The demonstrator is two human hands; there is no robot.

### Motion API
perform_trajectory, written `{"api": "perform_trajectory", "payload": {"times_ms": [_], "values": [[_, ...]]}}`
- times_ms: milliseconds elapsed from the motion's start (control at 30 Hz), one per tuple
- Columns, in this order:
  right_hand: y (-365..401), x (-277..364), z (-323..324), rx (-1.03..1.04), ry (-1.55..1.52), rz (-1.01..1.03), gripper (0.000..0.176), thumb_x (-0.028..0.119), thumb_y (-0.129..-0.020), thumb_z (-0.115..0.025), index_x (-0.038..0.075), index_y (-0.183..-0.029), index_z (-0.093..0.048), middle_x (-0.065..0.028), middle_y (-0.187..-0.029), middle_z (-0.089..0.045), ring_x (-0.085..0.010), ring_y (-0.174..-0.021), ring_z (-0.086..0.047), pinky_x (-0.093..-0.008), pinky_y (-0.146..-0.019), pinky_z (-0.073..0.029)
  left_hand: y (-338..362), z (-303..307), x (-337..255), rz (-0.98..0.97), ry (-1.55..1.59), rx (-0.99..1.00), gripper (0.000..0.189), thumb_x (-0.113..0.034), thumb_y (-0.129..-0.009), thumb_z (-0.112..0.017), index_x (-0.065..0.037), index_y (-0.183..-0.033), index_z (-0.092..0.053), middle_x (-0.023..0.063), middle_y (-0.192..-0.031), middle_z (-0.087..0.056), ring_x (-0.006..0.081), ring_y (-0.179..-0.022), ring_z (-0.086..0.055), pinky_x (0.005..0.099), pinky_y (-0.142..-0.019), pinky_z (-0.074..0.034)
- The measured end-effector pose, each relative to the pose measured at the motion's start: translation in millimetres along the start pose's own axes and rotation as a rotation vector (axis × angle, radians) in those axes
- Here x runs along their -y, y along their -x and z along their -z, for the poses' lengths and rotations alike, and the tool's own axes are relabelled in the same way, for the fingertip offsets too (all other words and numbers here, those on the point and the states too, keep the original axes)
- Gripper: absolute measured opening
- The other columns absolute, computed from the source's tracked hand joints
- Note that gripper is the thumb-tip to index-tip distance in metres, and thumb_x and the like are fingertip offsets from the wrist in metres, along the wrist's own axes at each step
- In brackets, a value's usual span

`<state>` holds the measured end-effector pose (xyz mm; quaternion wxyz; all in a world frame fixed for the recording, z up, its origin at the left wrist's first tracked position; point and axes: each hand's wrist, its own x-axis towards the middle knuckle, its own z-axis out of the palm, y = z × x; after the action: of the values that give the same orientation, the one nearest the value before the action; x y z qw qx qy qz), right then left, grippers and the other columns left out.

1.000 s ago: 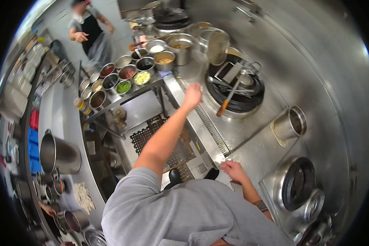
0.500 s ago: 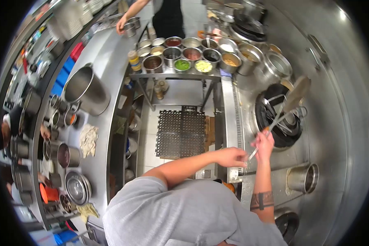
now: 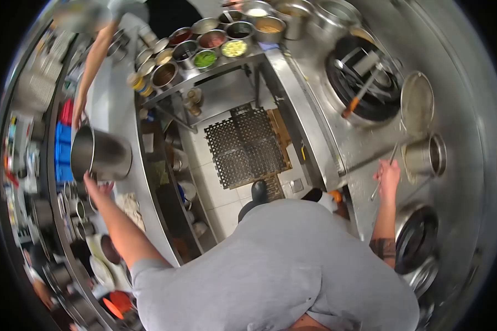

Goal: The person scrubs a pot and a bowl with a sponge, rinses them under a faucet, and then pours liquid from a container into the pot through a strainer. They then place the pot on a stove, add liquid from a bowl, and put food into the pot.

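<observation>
My left hand (image 3: 98,188) is at the near side of a large steel stockpot (image 3: 113,157) on the left counter, its fingers closed at the handle by the rim. Another person's hand (image 3: 79,117) reaches to the far side of the same pot. On the right, my right hand (image 3: 388,175) is closed around the long thin handle of a round skimmer (image 3: 417,105). The skimmer's flat mesh head points away from me, beside a steel pot (image 3: 423,156) on the stove top. A white cloth (image 3: 131,209) lies near my left forearm.
A wok burner (image 3: 364,83) holds black cookware and utensils, one with an orange handle. Several steel containers of sauces and chopped food, including green herbs (image 3: 205,58), line the far stand. A perforated black mat (image 3: 246,146) covers part of the floor.
My left hand has left the skimmer handle and swung left to the stockpot. My right hand has moved the skimmer from over the burner to beside the steel pot. The other person has reached in.
</observation>
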<state>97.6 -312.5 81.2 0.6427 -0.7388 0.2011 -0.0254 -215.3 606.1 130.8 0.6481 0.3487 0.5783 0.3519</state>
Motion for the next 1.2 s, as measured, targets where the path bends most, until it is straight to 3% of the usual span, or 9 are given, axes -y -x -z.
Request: {"api": "perform_trajectory", "payload": {"times_ms": [167,200,367,533,633,733,900,1000,1200], "values": [[24.0,-18.1,18.7,-0.118,-0.135,-0.005,0.019,0.006,-0.089,-0.064,0.01,-0.083,-0.047,0.002,-0.059,-0.041,-0.0106,-0.045,-0.04,-0.0336,-0.043,-0.046,-58.2,27.2,-16.8,-0.131,-0.29,-0.219,0.045,-0.035,-0.084,-0.059,-0.019,-0.126,-0.059,0.0052,-0.129,-0.061,0.0281,-0.118,-0.056,0.0617,-0.092,-0.05],[29.7,-16.5,20.5,-0.117,-0.132,0.006,0.019,0.005,-0.089,-0.063,0.01,-0.082,-0.046,0.0017,-0.058,-0.041,-0.0107,-0.045,-0.04,-0.0336,-0.044,-0.047,-30.7,39.9,-3.8,-0.383,-0.179,0.146,0.04,-0.028,-0.082,-0.06,-0.016,-0.12,-0.061,0.0057,-0.118,-0.065,0.0276,-0.109,-0.06,0.0571,-0.087,-0.054],[56.3,-24.9,49.4,-0.197,-0.111,-0.006,0.017,0.005,-0.088,-0.062,0.007,-0.081,-0.047,-0.0008,-0.058,-0.043,-0.0118,-0.043,-0.041,-0.0343,-0.045,-0.051,-19.9,37.9,-14.3,-0.172,-0.201,0.175,0.011,-0.006,-0.068,-0.056,-0.007,-0.078,-0.056,0.0089,-0.073,-0.061,0.0247,-0.051,-0.053,0.0418,-0.072,-0.058],[71.3,-22.8,71.3,-0.255,-0.019,-0.026,0.013,0.004,-0.086,-0.06,0.005,-0.084,-0.047,-0.0032,-0.06,-0.047,-0.0138,-0.043,-0.045,-0.0352,-0.047,-0.053,77.2,2.1,35.6,-0.084,-0.401,0.354,0.022,0.0,-0.066,-0.058,-0.004,-0.087,-0.061,0.006,-0.095,-0.066,0.0229,-0.08,-0.061,0.0353,-0.077,-0.053],[61.0,-16.4,83.6,-0.26,-0.073,-0.018,0.013,0.004,-0.086,-0.06,0.005,-0.084,-0.047,-0.0033,-0.06,-0.047,-0.0141,-0.043,-0.046,-0.0355,-0.048,-0.054,115.1,-52.3,97.6,-0.279,-0.449,0.591,0.05,0.005,-0.067,-0.058,-0.005,-0.116,-0.057,0.0057,-0.097,-0.066,0.0199,-0.087,-0.061,0.0342,-0.079,-0.051],[49.5,-13.0,98.6,-0.259,-0.131,0.027,0.012,0.004,-0.086,-0.06,0.005,-0.085,-0.048,-0.003,-0.06,-0.047,-0.0142,-0.043,-0.047,-0.0357,-0.049,-0.054,271.8,-169.7,175.4,-0.108,-0.425,0.849,0.049,0.005,-0.075,-0.053,-0.004,-0.124,-0.055,0.0077,-0.1,-0.067,0.0216,-0.089,-0.064,0.0343,-0.08,-0.054],[57.1,12.7,131.8,-0.3,0.007,0.06,0.01,0.006,-0.086,-0.06,0.003,-0.086,-0.05,-0.0041,-0.061,-0.05,-0.0158,-0.044,-0.052,-0.036,-0.05,-0.054,466.0,-288.8,298.9,0.345,-0.349,1.306,0.041,0.012,-0.073,-0.063,0.002,-0.112,-0.06,0.0108,-0.103,-0.068,0.0243,-0.09,-0.067,0.0359,-0.081,-0.056],[78.5,35.8,158.8,-0.337,0.169,0.047,0.01,0.006,-0.087,-0.061,0.002,-0.087,-0.051,-0.0053,-0.061,-0.053,-0.0165,-0.045,-0.056,-0.0353,-0.05,-0.053,526.9,-323.1,362.9,0.168,-0.376,1.391,0.029,0.01,-0.071,-0.065,-0.003,-0.097,-0.063,0.0003,-0.079,-0.064,0.0133,-0.061,-0.058,0.0285,-0.046,-0.04],[135.3,40.1,190.9,-0.345,0.393,0.063,0.012,0.005,-0.093,-0.06,-0.001,-0.102,-0.056,-0.0049,-0.069,-0.054,-0.0137,-0.049,-0.058,-0.0302,-0.046,-0.05,588.3,-341.4,383.3,0.245,-0.434,1.444,0.046,0.012,-0.068,-0.069,-0.006,-0.1,-0.042,0.003,-0.089,-0.052,0.0143,-0.068,-0.057,0.03,-0.049,-0.047]]}}
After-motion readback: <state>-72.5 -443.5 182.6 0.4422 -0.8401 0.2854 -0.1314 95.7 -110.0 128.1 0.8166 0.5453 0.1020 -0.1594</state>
